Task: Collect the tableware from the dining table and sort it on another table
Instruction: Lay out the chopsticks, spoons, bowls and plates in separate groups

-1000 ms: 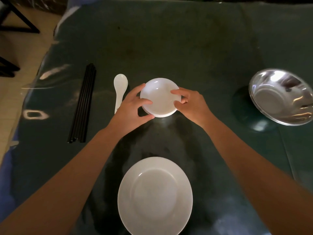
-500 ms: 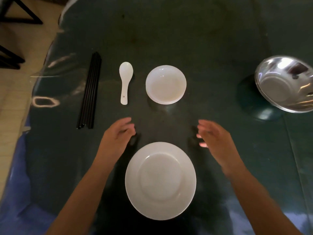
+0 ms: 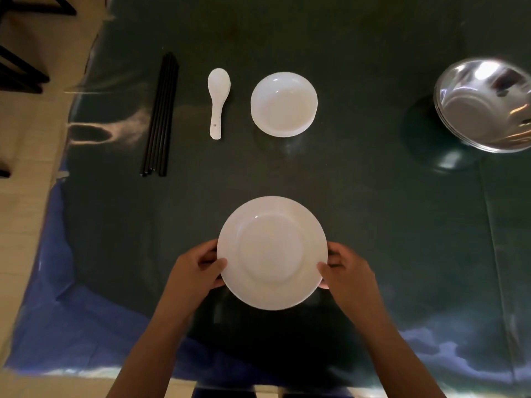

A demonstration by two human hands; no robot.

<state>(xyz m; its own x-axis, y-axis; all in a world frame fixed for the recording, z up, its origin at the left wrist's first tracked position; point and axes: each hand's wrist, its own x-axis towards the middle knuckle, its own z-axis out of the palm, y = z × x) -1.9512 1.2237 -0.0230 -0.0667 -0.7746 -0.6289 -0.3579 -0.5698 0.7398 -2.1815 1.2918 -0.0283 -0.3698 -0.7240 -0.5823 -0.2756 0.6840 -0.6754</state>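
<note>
A white round plate [image 3: 272, 252] is near the table's front, gripped at both sides. My left hand [image 3: 193, 275] has its thumb over the plate's left rim and fingers under it. My right hand [image 3: 347, 277] grips the right rim the same way. Farther back lie a small white dish [image 3: 284, 104], a white ceramic spoon [image 3: 217, 99] to its left, and a bundle of black chopsticks [image 3: 161, 113] farther left. A shiny steel bowl [image 3: 485, 104] stands at the right edge of the view.
The table [image 3: 359, 196] has a dark green glossy cover with a blue sheet at its front and left edges. Pale floor and dark chair legs [image 3: 20, 73] lie to the left.
Both hands left the small dish on the table, drew back toward me and closed on the sides of the white plate. The view tilted down and nearer.
</note>
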